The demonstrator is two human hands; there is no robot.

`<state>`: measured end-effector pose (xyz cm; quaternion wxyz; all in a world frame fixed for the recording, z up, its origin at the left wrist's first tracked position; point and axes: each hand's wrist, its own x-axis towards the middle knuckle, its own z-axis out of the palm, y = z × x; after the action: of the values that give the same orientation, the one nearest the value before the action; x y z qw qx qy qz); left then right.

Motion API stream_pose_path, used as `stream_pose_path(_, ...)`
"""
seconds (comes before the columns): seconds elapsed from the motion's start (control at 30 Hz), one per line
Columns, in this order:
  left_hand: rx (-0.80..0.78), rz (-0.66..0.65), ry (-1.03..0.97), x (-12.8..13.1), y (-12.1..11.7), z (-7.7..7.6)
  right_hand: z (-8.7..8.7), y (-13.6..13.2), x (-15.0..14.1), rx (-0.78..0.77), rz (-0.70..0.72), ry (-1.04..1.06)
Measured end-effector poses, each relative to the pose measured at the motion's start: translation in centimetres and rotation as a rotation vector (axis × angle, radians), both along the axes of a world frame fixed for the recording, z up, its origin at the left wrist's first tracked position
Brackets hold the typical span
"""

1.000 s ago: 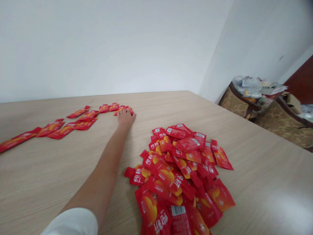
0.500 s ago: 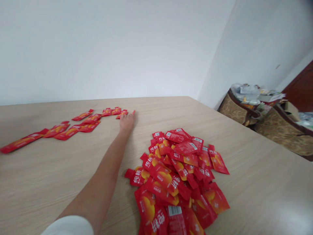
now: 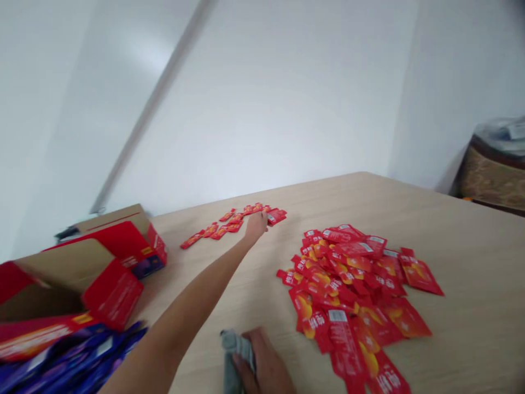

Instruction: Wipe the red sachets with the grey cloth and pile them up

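Note:
My left hand (image 3: 256,225) reaches across the table with fingers closed on a red pouch (image 3: 277,216), whose barcode side shows. Beside it, several red and orange pouches (image 3: 220,232) lie in loose rows near the wall. My right hand (image 3: 268,364), low in the view and slightly blurred, grips a folded grey cloth (image 3: 234,355). Just right of that hand spreads a big heap of red pouches (image 3: 340,273), some face up and some with barcodes up.
At the left stand an open red cardboard box (image 3: 112,295) and a second red box (image 3: 153,246) behind it. Blue-purple packets (image 3: 82,358) are piled in front. A white wall (image 3: 279,109) borders the table (image 3: 463,262). A patterned armchair (image 3: 492,178) stands at the far right.
The view has swung left, bringing the boxes and blue-purple packets in. My left hand has lifted off the rows with a red pouch. My right hand with the grey cloth has appeared.

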<state>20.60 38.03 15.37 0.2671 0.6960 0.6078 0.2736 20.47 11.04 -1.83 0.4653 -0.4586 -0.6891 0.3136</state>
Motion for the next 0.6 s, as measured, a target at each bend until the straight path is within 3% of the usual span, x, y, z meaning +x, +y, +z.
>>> stream_pose_path(0.07, -0.060, 0.000, -0.135, -1.5, -4.6, 1.2, 0.3, -0.4, 0.0, -0.051, -0.023, 0.093)
stream_pose_path(0.17, -0.153, 0.003, -0.348, -4.5, -12.9, 1.7, 0.4, -0.8, 0.4, 0.003, -0.040, 0.133)
stream_pose_path(0.3, -0.312, 0.013, -0.581, -9.7, -25.0, 0.8, 0.1, -0.8, 1.0, 0.101, -0.059, 0.096)
stream_pose_path(0.4, -0.410, 0.059, -0.684, -13.8, -32.5, -0.8, 0.0, -0.5, 1.5, 0.128, -0.045, 0.087)
stream_pose_path(0.5, -0.440, 0.127, -0.725, -17.3, -37.3, -3.2, -0.2, -0.2, 2.0, 0.130, -0.042, 0.059)
stream_pose_path(0.6, -0.426, 0.184, -0.702, -19.8, -39.7, -5.9, -0.4, 0.1, 2.5, 0.121, -0.055, 0.022)
